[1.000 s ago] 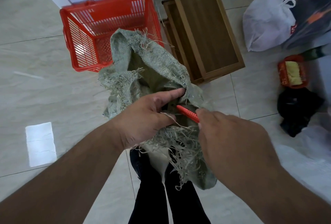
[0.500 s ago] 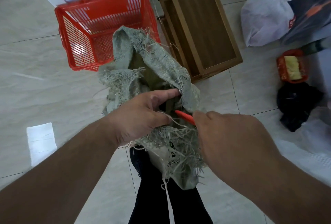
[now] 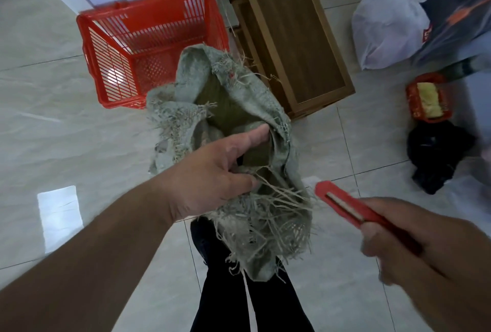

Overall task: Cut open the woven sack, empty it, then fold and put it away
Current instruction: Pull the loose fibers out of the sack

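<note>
The right hand (image 3: 414, 246), gripping the red cutter (image 3: 348, 205), has pulled away from the frayed sack (image 3: 239, 108), which the left hand (image 3: 210, 180) holds up by its opened mouth above the floor, so the cutting looks finished and emptying comes next.

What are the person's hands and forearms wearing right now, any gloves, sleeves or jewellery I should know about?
Nothing visible. The left hand and right hand are bare, without gloves, and no ring or watch shows. Both forearms are uncovered as far as the frame edge, with no sleeve in view. The right hand is slightly motion-blurred.
</note>
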